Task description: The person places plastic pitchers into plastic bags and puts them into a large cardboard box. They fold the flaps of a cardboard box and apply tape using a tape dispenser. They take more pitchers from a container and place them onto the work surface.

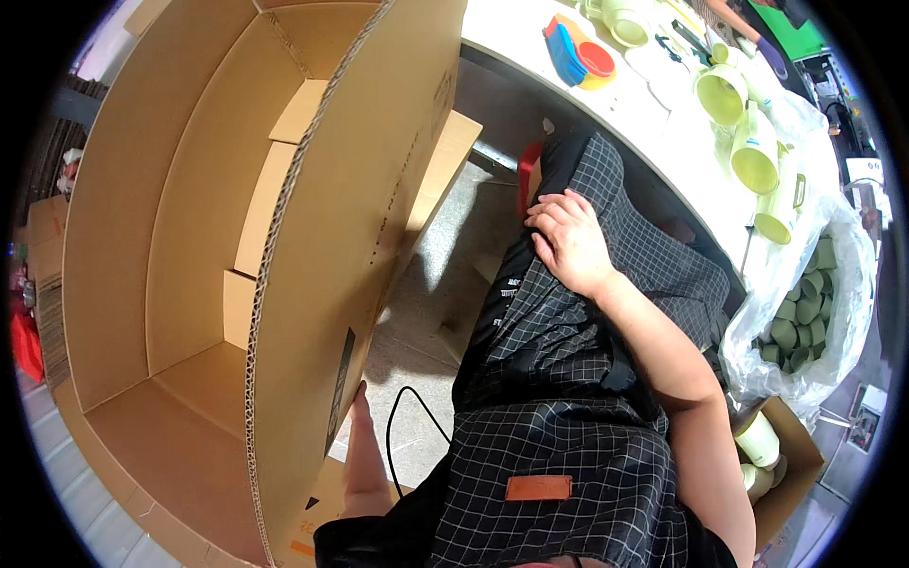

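On the left I note a large open cardboard box [189, 246], tipped so its inside faces the camera, with its flaps folded out at the far end. Its near corrugated wall runs down the middle of the view. The left hand [358, 445] is pressed against the outer face of that wall near its lower edge; I see the fingers extended flat along the cardboard, not curled round anything, though part of the hand is hidden behind the wall's edge. A black cable [402, 417] loops over the floor just beside it.

Moving right, the right hand [568, 237] rests palm down on the person's lap, on a black checked apron [568, 454]. Its fingers are relaxed and slightly spread, gripping nothing; it lies well apart from the box.

Further right, the white bench [663, 123] carries pale green mugs [748, 142] lying on their sides and a stack of coloured dishes [579, 55]. Beside the bench, a clear plastic bag [833, 312] holds more green cups, and a small cardboard carton [791, 464] below holds several more.
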Action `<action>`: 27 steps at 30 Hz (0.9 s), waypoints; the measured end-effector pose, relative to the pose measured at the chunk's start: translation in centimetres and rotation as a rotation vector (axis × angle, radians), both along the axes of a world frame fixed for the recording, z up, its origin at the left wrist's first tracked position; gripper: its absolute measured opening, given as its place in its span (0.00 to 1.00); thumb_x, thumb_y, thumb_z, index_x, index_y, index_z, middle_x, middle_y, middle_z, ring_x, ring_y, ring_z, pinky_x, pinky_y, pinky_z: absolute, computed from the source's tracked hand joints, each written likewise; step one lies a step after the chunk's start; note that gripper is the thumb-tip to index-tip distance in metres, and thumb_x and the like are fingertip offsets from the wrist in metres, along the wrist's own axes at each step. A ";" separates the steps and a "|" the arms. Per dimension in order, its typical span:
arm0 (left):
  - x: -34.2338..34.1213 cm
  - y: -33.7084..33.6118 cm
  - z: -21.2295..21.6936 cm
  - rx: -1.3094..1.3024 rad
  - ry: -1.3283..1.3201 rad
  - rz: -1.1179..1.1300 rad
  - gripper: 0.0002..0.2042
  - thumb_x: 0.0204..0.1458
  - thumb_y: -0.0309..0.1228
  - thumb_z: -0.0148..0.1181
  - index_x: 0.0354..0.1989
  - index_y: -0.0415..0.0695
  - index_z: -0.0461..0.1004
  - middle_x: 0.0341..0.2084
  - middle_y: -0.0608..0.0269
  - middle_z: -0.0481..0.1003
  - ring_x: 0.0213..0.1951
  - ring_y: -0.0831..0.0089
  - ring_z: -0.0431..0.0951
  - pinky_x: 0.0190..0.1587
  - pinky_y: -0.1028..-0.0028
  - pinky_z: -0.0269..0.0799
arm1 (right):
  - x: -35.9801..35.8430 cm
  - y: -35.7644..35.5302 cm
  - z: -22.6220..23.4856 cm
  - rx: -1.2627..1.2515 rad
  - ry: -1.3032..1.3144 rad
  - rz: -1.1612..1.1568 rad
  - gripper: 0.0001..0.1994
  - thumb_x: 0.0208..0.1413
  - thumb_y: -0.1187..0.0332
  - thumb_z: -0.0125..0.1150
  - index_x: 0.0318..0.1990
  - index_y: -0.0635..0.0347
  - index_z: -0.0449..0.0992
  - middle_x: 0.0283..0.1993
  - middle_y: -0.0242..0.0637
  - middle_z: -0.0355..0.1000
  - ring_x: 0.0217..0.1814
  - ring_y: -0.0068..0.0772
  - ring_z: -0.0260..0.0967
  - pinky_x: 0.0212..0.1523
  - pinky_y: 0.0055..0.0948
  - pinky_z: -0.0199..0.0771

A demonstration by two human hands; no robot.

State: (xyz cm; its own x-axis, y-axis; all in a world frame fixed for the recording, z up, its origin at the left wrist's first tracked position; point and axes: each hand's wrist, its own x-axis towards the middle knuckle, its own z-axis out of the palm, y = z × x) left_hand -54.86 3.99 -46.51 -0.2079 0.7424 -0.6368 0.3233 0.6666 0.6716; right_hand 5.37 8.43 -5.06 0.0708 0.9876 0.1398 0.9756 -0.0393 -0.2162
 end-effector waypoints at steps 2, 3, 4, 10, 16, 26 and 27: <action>4.8 2.5 4.1 -0.170 -0.046 0.045 0.31 0.52 0.42 0.69 0.65 0.48 0.67 0.59 0.58 0.71 0.59 0.60 0.69 0.63 0.57 0.61 | 0.7 -2.4 -0.5 0.003 0.039 -0.075 0.09 0.50 0.68 0.62 0.40 0.56 0.79 0.48 0.32 0.75 0.63 0.35 0.66 0.71 0.44 0.54; 5.9 2.9 6.2 -0.252 -0.063 0.118 0.31 0.53 0.42 0.68 0.65 0.49 0.67 0.58 0.58 0.71 0.58 0.60 0.70 0.60 0.54 0.64 | 1.0 -2.7 -0.5 0.017 0.049 -0.077 0.09 0.50 0.68 0.62 0.39 0.57 0.79 0.48 0.32 0.75 0.63 0.36 0.66 0.71 0.44 0.54; 7.1 2.4 7.3 -0.347 -0.024 0.118 0.31 0.53 0.42 0.67 0.65 0.50 0.66 0.57 0.58 0.72 0.56 0.60 0.71 0.55 0.53 0.67 | 1.1 -3.0 -0.5 0.030 0.068 -0.067 0.09 0.50 0.68 0.62 0.39 0.57 0.79 0.48 0.33 0.75 0.63 0.36 0.66 0.71 0.44 0.54; 25.3 5.7 22.3 0.030 -0.318 -0.790 0.25 0.53 0.28 0.65 0.61 0.45 0.68 0.49 0.59 0.77 0.47 0.67 0.79 0.47 0.67 0.74 | 1.7 -3.5 0.0 0.139 0.225 -0.017 0.11 0.46 0.70 0.67 0.40 0.57 0.79 0.48 0.34 0.75 0.63 0.37 0.66 0.70 0.45 0.56; 39.4 15.8 57.6 1.520 1.120 -0.784 0.46 0.37 0.26 0.75 0.69 0.41 0.57 0.62 0.52 0.67 0.61 0.53 0.67 0.64 0.58 0.58 | 4.1 -6.3 -2.1 0.326 0.359 -0.041 0.14 0.46 0.71 0.65 0.43 0.56 0.76 0.53 0.33 0.74 0.62 0.39 0.67 0.67 0.48 0.59; 31.1 25.3 62.9 0.753 0.912 -0.993 0.25 0.43 0.22 0.66 0.53 0.32 0.72 0.47 0.44 0.78 0.50 0.60 0.80 0.56 0.66 0.73 | 5.6 -8.4 -1.9 0.487 0.617 -0.009 0.09 0.50 0.69 0.63 0.40 0.57 0.80 0.48 0.33 0.77 0.61 0.36 0.69 0.67 0.44 0.61; 30.8 22.6 61.0 0.844 1.029 -1.006 0.25 0.44 0.23 0.67 0.54 0.33 0.71 0.49 0.44 0.77 0.51 0.57 0.79 0.55 0.65 0.73 | 5.8 -8.3 -2.1 0.505 0.623 -0.018 0.09 0.50 0.69 0.63 0.40 0.58 0.80 0.47 0.33 0.77 0.59 0.37 0.70 0.66 0.45 0.62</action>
